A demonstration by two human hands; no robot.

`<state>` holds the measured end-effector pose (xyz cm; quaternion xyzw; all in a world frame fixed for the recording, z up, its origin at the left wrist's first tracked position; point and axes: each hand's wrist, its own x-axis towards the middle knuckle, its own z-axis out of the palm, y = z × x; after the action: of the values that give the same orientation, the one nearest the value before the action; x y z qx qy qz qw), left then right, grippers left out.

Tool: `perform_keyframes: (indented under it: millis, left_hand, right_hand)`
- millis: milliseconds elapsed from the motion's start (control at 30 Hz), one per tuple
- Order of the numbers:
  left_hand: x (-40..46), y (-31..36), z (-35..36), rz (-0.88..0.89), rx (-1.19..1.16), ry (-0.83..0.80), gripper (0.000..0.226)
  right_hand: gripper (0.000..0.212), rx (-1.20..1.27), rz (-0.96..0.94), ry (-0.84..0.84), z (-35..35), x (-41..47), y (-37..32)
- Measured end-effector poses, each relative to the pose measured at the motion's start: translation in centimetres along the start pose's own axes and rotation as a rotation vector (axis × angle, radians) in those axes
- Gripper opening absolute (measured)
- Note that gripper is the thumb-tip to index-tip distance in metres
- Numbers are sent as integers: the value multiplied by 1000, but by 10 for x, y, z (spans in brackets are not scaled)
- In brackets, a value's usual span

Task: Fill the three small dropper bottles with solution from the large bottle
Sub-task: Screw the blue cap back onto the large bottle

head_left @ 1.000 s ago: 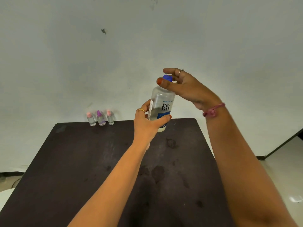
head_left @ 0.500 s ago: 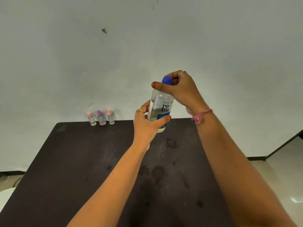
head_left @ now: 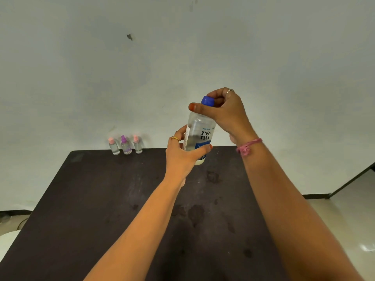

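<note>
I hold the large clear bottle (head_left: 199, 132) with a "re-nu" label upright above the far part of the dark table (head_left: 125, 199). My left hand (head_left: 183, 157) wraps its lower body. My right hand (head_left: 225, 112) pinches the blue cap (head_left: 207, 101) on top, thumb across the neck. Three small dropper bottles stand in a row at the table's far left edge against the wall: a pink-capped one (head_left: 114, 146), a purple-capped one (head_left: 125, 145) and another pink-capped one (head_left: 137, 144). All three are capped and well to the left of my hands.
A pale wall (head_left: 182, 57) rises right behind the table. Dark wet-looking stains (head_left: 194, 214) mark the tabletop. A white round object (head_left: 7, 243) shows at the lower left edge. Floor and a dark door frame (head_left: 353, 179) lie to the right.
My right hand went from loosely open fingers over the cap to closed around it, with the wrist turning inward. The bottle and my left hand stayed nearly still.
</note>
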<state>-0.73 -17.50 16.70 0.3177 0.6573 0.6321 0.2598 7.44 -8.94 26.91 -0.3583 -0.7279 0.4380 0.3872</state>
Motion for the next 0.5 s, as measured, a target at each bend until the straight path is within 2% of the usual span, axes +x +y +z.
perform_keyframes:
  millis: [100, 167, 267, 400, 433, 500]
  left_hand:
    - [-1, 2, 0, -25, -7, -14, 83]
    - [-2, 3, 0, -31, -17, -17, 81]
    - [1, 2, 0, -26, -19, -5, 81]
    - [2, -1, 1, -24, -14, 5, 85]
    - [2, -2, 2, -22, -13, 4, 85]
    - [2, -2, 1, -24, -9, 4, 84]
  right_hand:
    - [57, 75, 67, -275, -17, 5, 1]
    - [45, 121, 7, -376, -25, 7, 4]
    - [33, 205, -54, -275, -20, 5, 6]
    - [36, 154, -3, -9, -2, 2, 8]
    - [37, 98, -11, 19, 0, 2, 9]
    - [42, 8, -22, -33, -1, 2, 8]
